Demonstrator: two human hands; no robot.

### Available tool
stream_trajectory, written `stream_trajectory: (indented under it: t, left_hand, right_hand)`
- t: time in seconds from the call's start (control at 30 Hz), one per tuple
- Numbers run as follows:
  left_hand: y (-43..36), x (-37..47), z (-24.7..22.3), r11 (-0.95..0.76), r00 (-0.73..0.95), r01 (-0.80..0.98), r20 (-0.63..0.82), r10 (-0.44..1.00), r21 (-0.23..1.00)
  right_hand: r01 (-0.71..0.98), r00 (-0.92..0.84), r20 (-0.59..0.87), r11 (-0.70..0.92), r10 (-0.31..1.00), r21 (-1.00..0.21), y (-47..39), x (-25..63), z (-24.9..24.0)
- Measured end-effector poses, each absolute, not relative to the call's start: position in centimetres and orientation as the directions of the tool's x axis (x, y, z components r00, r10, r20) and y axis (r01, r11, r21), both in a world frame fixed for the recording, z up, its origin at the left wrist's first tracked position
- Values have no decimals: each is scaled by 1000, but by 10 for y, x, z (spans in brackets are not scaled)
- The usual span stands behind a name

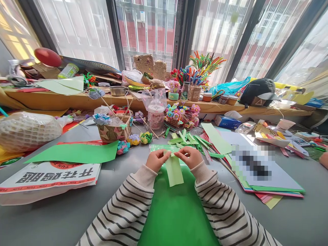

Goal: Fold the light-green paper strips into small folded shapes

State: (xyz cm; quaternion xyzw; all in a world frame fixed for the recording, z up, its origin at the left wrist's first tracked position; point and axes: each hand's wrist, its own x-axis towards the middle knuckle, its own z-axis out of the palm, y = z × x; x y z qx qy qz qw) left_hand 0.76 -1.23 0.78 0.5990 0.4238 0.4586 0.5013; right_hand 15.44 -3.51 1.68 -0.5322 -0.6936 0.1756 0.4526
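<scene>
Both of my hands meet above a green mat (179, 212) at the middle of the table. My left hand (156, 160) pinches the upper left of a pale green paper strip (175, 171). With thumb and fingers, my right hand (191, 157) pinches the strip's upper right. The strip's lower end hangs loose toward me, and its top edge is partly hidden by my fingertips. Just beyond my hands lies a pile of cut green paper strips (188, 138).
On the right is a stack of coloured paper (279, 177); on the left, a green sheet (74, 152) over a printed bag (56, 174). Farther back stand a woven basket (114, 132), a plastic cup (155, 116) and crocheted flowers (181, 114). Someone's hand (324, 159) shows at the right edge.
</scene>
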Motion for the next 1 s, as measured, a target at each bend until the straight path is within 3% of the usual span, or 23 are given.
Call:
stream_trajectory:
  t: [0.13,0.37,0.63,0.87,1.0]
  left_hand:
    - [-13,9,7,-162,242,46,146,959,986]
    - [-14,8,11,-169,272,101,136,953,980]
    - [-10,7,6,-31,353,-43,44,935,999]
    - [-9,5,4,56,439,-98,-7,899,994]
    - [-11,5,7,75,520,-65,-30,854,995]
  right_hand:
    - [562,-46,338,304,940,-769,-33,156,16]
    - [577,-49,317,286,947,-765,-31,156,15]
    - [568,-33,315,277,949,-775,-31,156,15]
    - [348,-258,143,230,955,-909,-28,161,9]
    - [333,-303,115,219,946,-917,-27,162,10]
